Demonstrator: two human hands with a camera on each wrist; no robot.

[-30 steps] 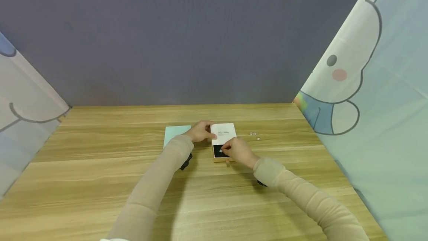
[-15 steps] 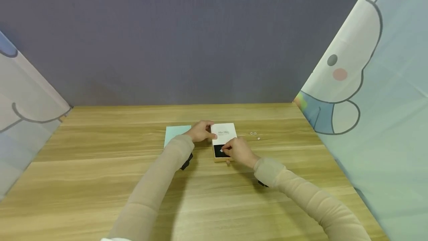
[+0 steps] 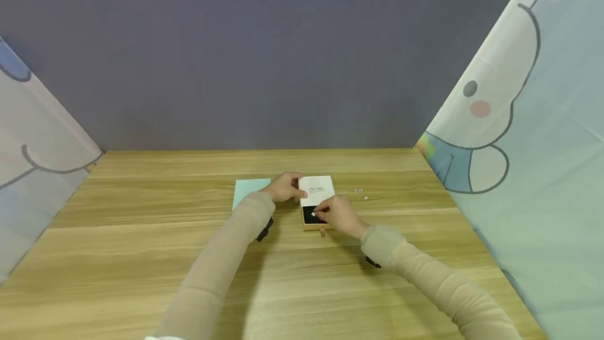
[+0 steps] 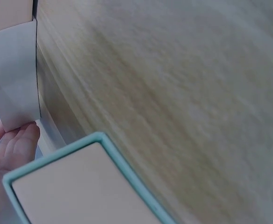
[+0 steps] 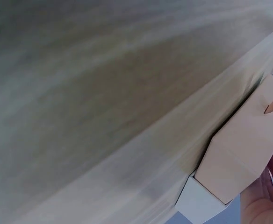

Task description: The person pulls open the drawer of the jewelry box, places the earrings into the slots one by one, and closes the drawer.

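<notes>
Centrally, on a wood-grain table: one small box, comprising a white sleeve with dark script printed on top and a peach drawer drawn partly out toward the bottom of the frame. Drawer fitted with a black insert and a short tab at its near end. On the insert, one small silvery piece, details too small to make out. Left hand: grips the left edge of the sleeve, thumb on the top face. Right hand: thumb and fingertips brought together over the insert, pinching the silvery piece. Left of the box, one mint-coloured flat item, partly behind the left forearm, its raised rim and pale inner panel visible in the left wrist view. Right of the box, three tiny bright pieces, two side by side and one just below. Both arms in beige sleeves. Behind, a grey backdrop; at the right of the frame, a pale blue cartoon-printed cloth.
</notes>
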